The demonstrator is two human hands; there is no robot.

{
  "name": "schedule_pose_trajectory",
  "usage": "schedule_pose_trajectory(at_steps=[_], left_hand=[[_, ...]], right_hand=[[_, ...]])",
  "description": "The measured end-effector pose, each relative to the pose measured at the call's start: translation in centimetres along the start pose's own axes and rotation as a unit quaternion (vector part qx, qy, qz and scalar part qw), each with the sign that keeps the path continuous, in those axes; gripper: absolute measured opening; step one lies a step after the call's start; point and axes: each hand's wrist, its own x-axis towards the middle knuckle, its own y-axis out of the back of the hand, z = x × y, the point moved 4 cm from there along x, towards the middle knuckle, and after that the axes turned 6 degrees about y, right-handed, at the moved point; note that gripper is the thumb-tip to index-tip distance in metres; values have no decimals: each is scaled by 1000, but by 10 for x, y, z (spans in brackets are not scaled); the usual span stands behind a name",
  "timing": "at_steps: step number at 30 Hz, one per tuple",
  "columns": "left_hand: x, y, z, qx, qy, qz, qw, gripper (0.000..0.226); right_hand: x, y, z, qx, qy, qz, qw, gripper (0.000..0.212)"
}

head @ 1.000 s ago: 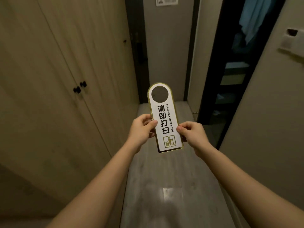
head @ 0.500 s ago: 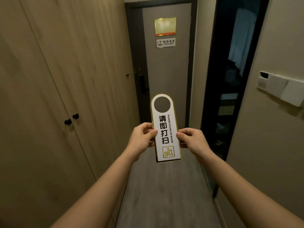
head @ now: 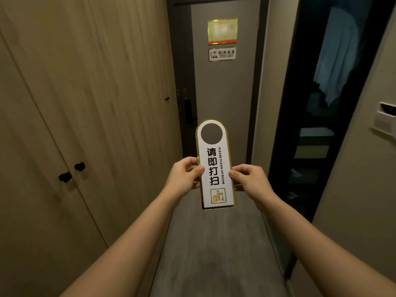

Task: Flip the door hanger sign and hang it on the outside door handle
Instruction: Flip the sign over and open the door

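I hold a white door hanger sign [head: 215, 168] with a gold rim upright in front of me. Its round hole is at the top, and the side facing me reads "PLEASE CLEAN UP ROOM" beside black characters and a gold cleaning icon. My left hand [head: 184, 175] pinches its left edge and my right hand [head: 249, 179] pinches its right edge, both at mid height. Beyond it, at the end of the corridor, stands the closed grey door [head: 225, 86]. A dark inside handle and lock [head: 188, 112] sits on the door's left side. The outside handle is hidden.
Wooden wardrobe doors with black knobs [head: 71, 171] line the left wall. An open dark closet [head: 321, 116] with hanging clothes is on the right, and past it a wall switch panel [head: 385, 118]. A narrow grey floor [head: 214, 254] runs to the door.
The view has tilted upward, so more of the door and its two notices shows. Both hands keep the same grip, and the sign still shows the same face.
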Motion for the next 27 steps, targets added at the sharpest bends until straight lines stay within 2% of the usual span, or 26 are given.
schedule_pose_trajectory(at_steps=[14,21,27], left_hand=[[294,77,18,-17,-33,-43,998,8],[453,81,4,-17,-21,-33,999,9],[615,69,-3,-13,-28,-11,999,11]], right_hand=[[279,-77,9,-14,19,52,998,14],[434,-86,41,-28,26,70,997,11],[599,-83,79,-40,60,63,995,11]])
